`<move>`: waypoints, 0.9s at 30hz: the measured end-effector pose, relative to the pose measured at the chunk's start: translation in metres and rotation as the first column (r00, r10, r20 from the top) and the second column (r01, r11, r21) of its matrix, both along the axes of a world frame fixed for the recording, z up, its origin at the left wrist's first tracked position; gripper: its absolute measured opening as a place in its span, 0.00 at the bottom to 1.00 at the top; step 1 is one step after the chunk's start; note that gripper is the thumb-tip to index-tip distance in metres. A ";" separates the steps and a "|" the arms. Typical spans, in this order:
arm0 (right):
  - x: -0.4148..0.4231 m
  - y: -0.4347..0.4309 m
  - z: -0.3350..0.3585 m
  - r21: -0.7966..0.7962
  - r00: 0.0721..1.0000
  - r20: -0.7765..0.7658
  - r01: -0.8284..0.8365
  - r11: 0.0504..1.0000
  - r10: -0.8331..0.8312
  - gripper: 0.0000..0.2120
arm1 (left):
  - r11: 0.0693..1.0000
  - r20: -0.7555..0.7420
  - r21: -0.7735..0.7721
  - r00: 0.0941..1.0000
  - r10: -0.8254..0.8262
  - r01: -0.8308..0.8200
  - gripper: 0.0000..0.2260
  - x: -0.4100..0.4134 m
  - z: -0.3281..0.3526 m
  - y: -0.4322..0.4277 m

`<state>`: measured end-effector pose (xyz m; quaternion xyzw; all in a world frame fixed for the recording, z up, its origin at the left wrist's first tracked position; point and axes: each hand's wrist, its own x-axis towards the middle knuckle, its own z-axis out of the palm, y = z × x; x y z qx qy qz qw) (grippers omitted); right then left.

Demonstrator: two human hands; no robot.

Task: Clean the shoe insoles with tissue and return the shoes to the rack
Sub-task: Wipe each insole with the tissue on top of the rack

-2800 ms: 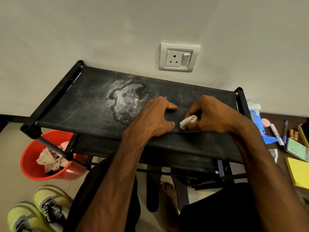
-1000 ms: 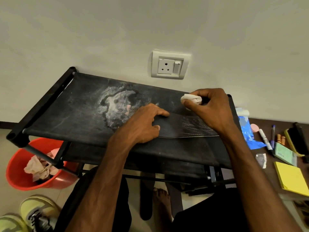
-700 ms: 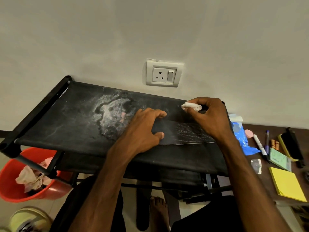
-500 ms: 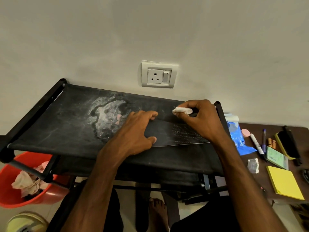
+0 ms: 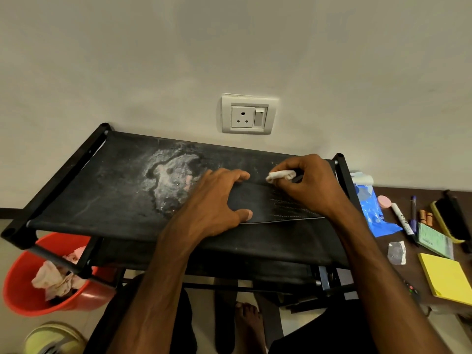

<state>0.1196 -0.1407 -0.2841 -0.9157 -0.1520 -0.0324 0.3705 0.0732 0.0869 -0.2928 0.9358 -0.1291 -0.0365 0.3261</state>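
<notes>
A black insole (image 5: 268,205) lies flat on the top shelf of the black shoe rack (image 5: 102,195), towards its right end. My left hand (image 5: 217,203) presses down on the insole's left end with spread fingers. My right hand (image 5: 311,185) pinches a small rolled white tissue (image 5: 279,175) at the insole's far edge. Another dark insole (image 5: 224,320) lies on the floor below the rack, by a bare foot. A yellow-green shoe (image 5: 51,338) shows at the bottom left corner.
A red bucket (image 5: 23,287) holding crumpled tissues stands under the rack's left end. To the right, a brown surface carries a blue tissue pack (image 5: 370,208), markers, a brush and a yellow notepad (image 5: 447,277). A white wall socket (image 5: 246,114) sits above the rack.
My right hand has drawn the tissue from the insole's near middle out to its far edge, then slightly left along it. My left hand stays pressed on the insole. The camera has tilted.
</notes>
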 end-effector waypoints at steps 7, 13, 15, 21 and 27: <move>0.003 -0.005 0.000 -0.021 0.999 -0.024 0.028 0.999 -0.028 0.10 | 0.999 0.024 -0.021 0.999 -0.029 0.030 0.38 0.003 -0.009 -0.019; 0.003 -0.021 0.002 0.019 0.988 -0.004 0.156 0.988 -0.156 0.07 | 0.996 0.009 0.078 0.999 -0.053 0.053 0.38 0.006 -0.016 -0.022; 0.003 -0.024 0.001 0.013 0.986 -0.015 0.168 0.986 -0.168 0.08 | 0.996 -0.003 0.079 0.999 -0.049 0.049 0.39 0.006 -0.016 -0.022; 0.000 -0.009 0.003 -0.088 0.996 -0.075 0.031 0.996 -0.037 0.08 | 0.997 -0.032 0.072 0.999 -0.034 0.036 0.39 0.007 -0.015 -0.025; 0.007 0.006 0.003 -0.230 0.992 -0.124 -0.005 0.973 -0.025 0.11 | 0.998 -0.043 0.057 0.999 -0.017 0.020 0.40 0.008 -0.016 -0.025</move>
